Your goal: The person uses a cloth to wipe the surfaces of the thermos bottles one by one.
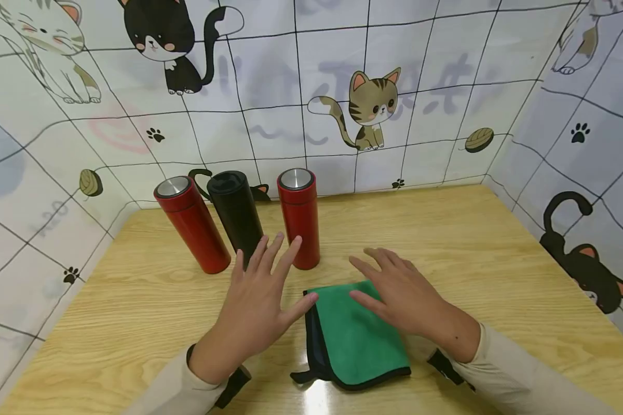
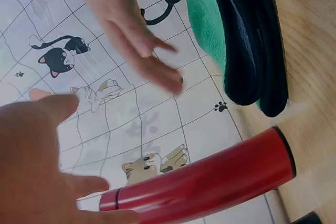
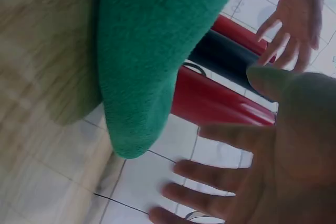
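Observation:
A green cloth (image 1: 360, 340) with dark edging lies folded on the table, a dark loop at its near left corner. My left hand (image 1: 256, 302), fingers spread and holding nothing, hovers left of the cloth, its thumb tip over the cloth's edge in the head view. Over the cloth's right side is my right hand (image 1: 407, 297), also empty with fingers extended. Behind the hands stand a red bottle (image 1: 192, 225) at left, a black bottle (image 1: 236, 216) beside it, and another red bottle (image 1: 299, 219) to the right. My left fingers overlap the black bottle's lower part in the head view.
The wooden table (image 1: 446, 230) ends at a white back wall covering (image 1: 270, 132) printed with cats and grid lines. Similar covered walls stand on the left and right. The three bottles stand close to the back wall.

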The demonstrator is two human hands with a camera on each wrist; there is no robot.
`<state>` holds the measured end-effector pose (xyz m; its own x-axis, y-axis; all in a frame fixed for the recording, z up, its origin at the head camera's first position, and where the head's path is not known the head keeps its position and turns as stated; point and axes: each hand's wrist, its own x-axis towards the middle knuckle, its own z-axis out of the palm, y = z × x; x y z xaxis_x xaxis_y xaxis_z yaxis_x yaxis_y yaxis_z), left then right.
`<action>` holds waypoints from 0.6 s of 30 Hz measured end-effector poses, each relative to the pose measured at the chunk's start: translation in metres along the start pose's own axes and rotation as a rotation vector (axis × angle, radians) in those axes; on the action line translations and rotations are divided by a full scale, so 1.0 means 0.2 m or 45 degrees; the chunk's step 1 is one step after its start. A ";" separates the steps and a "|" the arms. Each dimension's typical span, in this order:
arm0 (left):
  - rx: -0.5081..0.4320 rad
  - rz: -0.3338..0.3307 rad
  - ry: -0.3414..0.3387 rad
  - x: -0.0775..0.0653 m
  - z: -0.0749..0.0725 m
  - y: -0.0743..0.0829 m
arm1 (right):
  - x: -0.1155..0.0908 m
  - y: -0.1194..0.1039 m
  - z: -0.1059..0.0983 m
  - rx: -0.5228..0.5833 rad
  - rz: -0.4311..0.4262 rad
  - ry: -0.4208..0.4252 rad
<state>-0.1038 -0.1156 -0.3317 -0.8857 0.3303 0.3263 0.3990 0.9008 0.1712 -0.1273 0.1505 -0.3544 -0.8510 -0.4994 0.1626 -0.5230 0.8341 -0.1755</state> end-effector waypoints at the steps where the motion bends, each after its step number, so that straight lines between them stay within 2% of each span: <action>1: -0.045 -0.004 0.025 0.01 0.00 0.00 | 0.00 0.01 0.01 0.008 0.015 -0.041; 5: -0.376 -0.074 0.123 0.07 0.03 -0.01 | -0.01 0.05 0.02 -0.005 0.091 -0.213; 9: -0.749 -0.160 0.125 0.16 0.09 -0.03 | 0.00 0.09 0.03 -0.048 0.136 -0.305; 12: -0.931 -0.194 0.123 0.25 0.13 -0.04 | 0.01 0.12 0.03 -0.014 0.145 -0.365; 18: -1.159 -0.241 0.187 0.41 0.19 -0.06 | 0.02 0.14 0.06 0.177 0.126 -0.446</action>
<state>-0.1907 -0.0895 -0.3417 -0.9407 0.1060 0.3222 0.3386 0.3484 0.8740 -0.1465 0.1689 -0.3708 -0.8498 -0.4880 -0.1990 -0.4187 0.8545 -0.3074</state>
